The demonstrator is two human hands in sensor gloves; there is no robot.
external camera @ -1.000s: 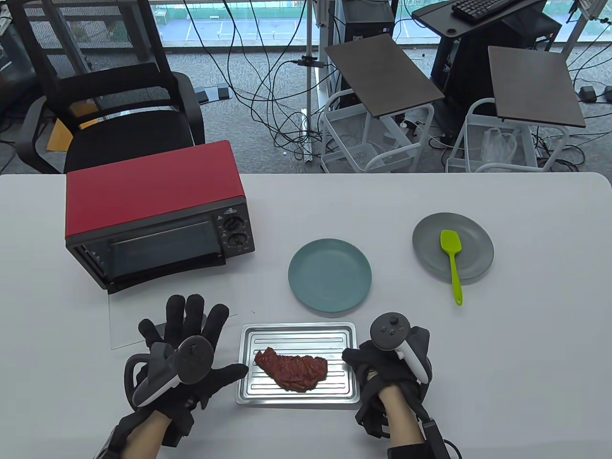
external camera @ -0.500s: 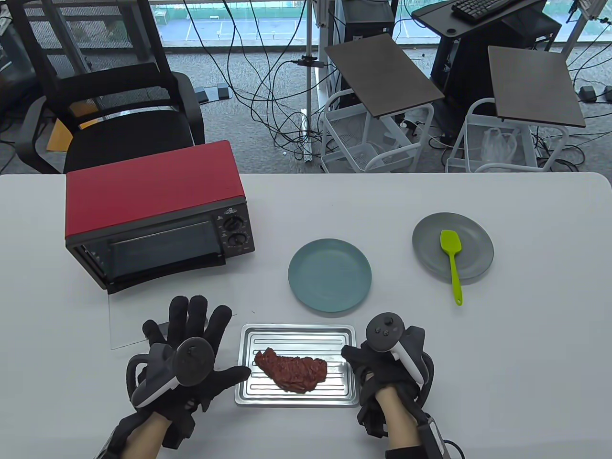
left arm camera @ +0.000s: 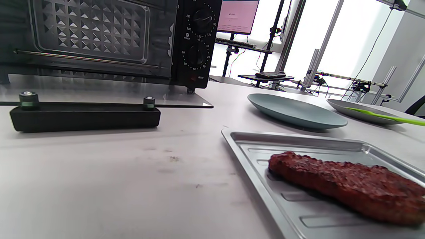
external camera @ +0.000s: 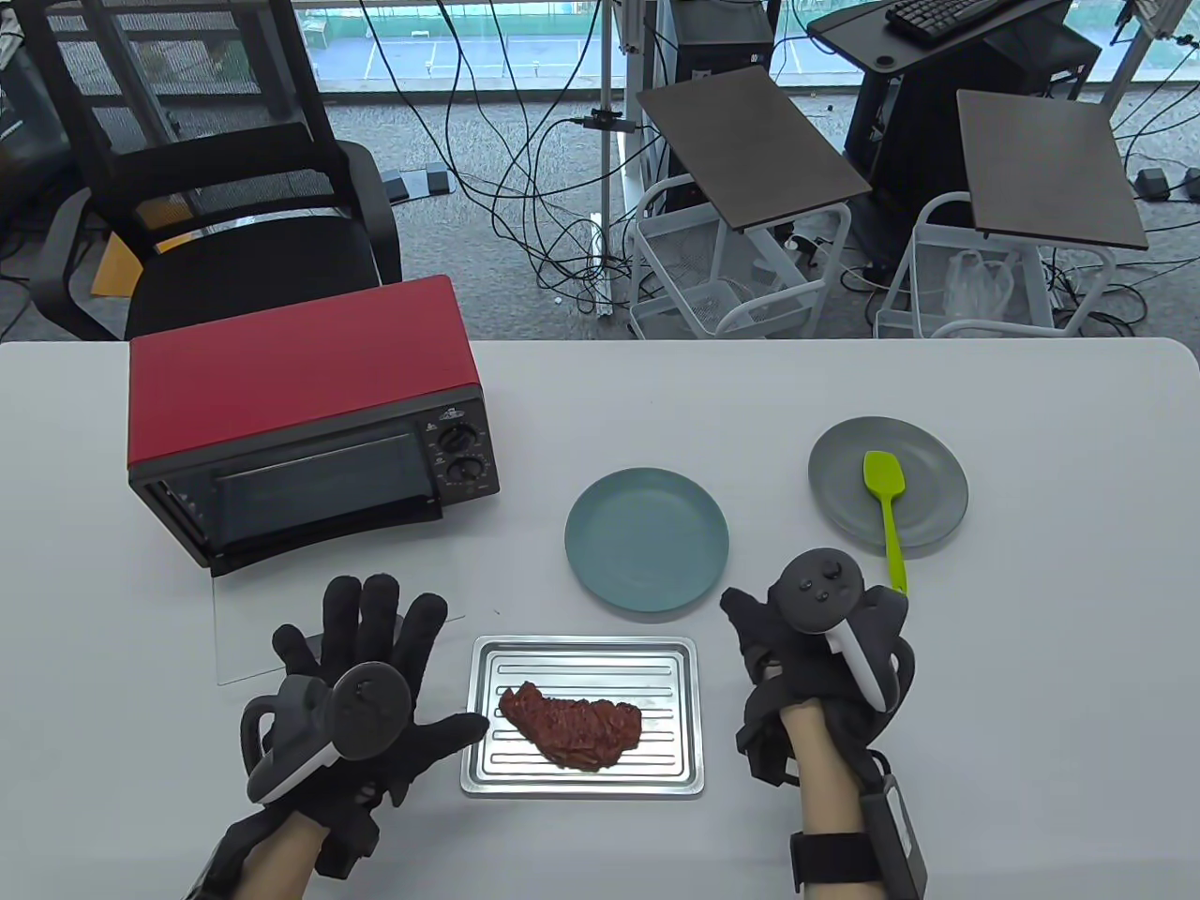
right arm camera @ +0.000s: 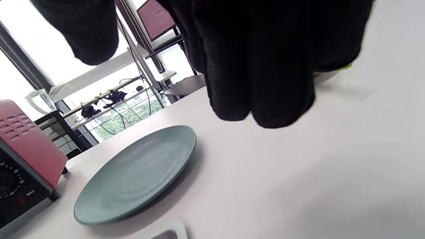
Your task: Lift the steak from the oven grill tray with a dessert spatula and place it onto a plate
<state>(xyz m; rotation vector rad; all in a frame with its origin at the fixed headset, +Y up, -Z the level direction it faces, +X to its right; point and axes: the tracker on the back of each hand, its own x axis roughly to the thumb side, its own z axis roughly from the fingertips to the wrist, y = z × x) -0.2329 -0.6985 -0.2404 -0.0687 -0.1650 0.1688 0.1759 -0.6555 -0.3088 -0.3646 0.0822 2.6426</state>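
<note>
The steak [external camera: 571,724] is lying flat on the oven grill tray [external camera: 583,781], which is sitting at the near edge of the white bench [external camera: 1031,656]; in the left wrist view the meat is resting across the tray's raised ribs. Just left of the tray, the left hand [external camera: 375,684] is lying palm down on the bench with its fingers [external camera: 361,609] spread and straight, the thumb tip reaching the tray's left rim, holding nothing. Right of the tray and a little beyond its far right corner, the right hand [external camera: 797,647] is hovering above the bench; in the right wrist view its fingers [right arm camera: 259,66] are hanging down together, loosely curved, gripping nothing. The teal plate [external camera: 647,541] is sitting just beyond the tray, bare. Further right of the tray, the grey plate [external camera: 928,492] is carrying the green dessert spatula [external camera: 888,506], whose blade is lying on the plate while its handle is sticking out over the near rim, the handle's end just beside the right hand's tracker. Beyond the tray to the left, the red oven [external camera: 309,412] is standing with its glass door [external camera: 253,637] folded down onto the bench, partly under the left fingers.
</note>
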